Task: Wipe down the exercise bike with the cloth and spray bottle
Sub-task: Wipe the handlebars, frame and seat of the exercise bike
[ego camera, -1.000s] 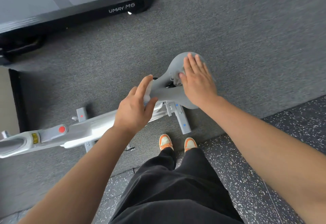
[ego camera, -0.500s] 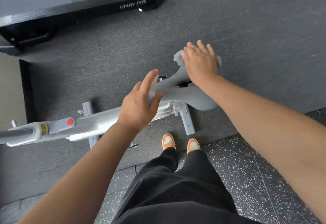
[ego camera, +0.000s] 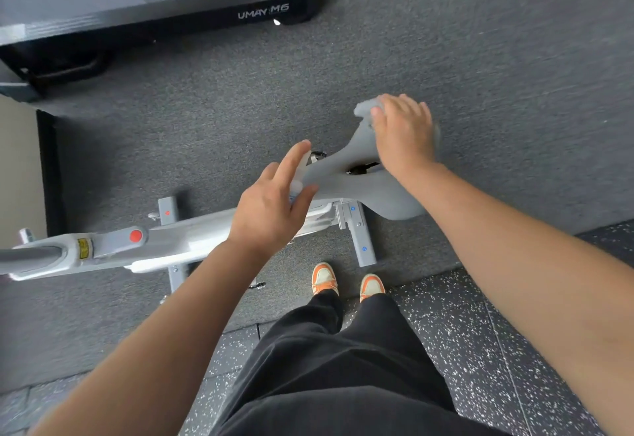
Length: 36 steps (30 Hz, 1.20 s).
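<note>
The white exercise bike (ego camera: 192, 240) lies across the view, its grey saddle (ego camera: 343, 180) in the middle. My right hand (ego camera: 403, 135) presses flat on a grey cloth (ego camera: 363, 108) over the saddle's wide far end; only the cloth's edges show around my fingers. My left hand (ego camera: 271, 209) is at the saddle's narrow nose, thumb and fingers closed around a small pale spray bottle (ego camera: 297, 180) that my hand mostly hides. The index finger sticks out straight.
A black treadmill (ego camera: 154, 3) stands at the back left. The bike's grey rear foot (ego camera: 362, 240) sits just ahead of my orange shoes (ego camera: 324, 277). A red knob (ego camera: 136, 236) sits on the frame, and the handlebar (ego camera: 27, 255) runs off left. Grey carpet meets speckled rubber flooring.
My right hand has slid the cloth from the saddle's middle out to its wide far end. My left hand has stayed at the nose with the bottle.
</note>
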Available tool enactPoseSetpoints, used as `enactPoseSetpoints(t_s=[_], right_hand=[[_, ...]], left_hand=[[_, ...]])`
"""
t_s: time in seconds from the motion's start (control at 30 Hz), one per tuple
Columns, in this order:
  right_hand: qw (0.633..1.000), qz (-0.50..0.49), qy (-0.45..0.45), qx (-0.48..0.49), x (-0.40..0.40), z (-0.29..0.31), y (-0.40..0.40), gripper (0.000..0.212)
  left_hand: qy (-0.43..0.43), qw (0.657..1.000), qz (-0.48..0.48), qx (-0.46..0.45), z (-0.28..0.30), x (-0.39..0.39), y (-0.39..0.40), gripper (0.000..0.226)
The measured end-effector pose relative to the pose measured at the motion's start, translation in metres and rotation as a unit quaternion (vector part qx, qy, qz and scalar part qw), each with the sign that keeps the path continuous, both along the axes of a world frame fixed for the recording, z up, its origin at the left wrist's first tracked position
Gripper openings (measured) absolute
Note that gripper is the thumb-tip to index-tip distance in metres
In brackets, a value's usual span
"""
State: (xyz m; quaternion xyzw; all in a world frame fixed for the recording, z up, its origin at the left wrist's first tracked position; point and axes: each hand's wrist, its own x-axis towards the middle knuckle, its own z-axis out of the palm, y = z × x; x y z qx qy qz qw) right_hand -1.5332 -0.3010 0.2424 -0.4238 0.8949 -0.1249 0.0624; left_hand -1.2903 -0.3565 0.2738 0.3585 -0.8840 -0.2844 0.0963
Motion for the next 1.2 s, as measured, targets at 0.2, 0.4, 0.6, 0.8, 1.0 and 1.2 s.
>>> enactPoseSetpoints(t_s=[0.2,0.4,0.6,0.8,1.0,1.2], right_hand=[[0.976,0.197,-0.047,-0.078,0.094,0.004,0.0,0.033],[0.938,0.343,0.038,0.016,0.092,-0.01,0.029,0.043],[0.964,0.238,0.049,0.109,0.053,-0.006,0.049,0.054],[0.989,0.105,0.013,0.103,0.005,0.0,0.1,0.049],[0.996,-0.048,-0.023,0.071,0.025,-0.002,0.088,0.056],[0.998,0.059,0.014,0.025,0.089,-0.012,0.05,0.045]], left_hand=[[0.017,1.0,0.011,0.002,0.001,0.006,0.001,0.061],[0.036,0.999,0.002,-0.003,0.006,0.012,0.002,0.059],[0.018,1.0,-0.006,-0.015,0.005,0.01,0.004,0.058],[-0.004,0.998,-0.038,-0.044,0.001,-0.001,0.007,0.057],[0.002,0.997,-0.063,-0.052,-0.001,-0.01,0.013,0.06],[0.007,0.998,-0.058,-0.039,-0.003,-0.011,0.019,0.061]])
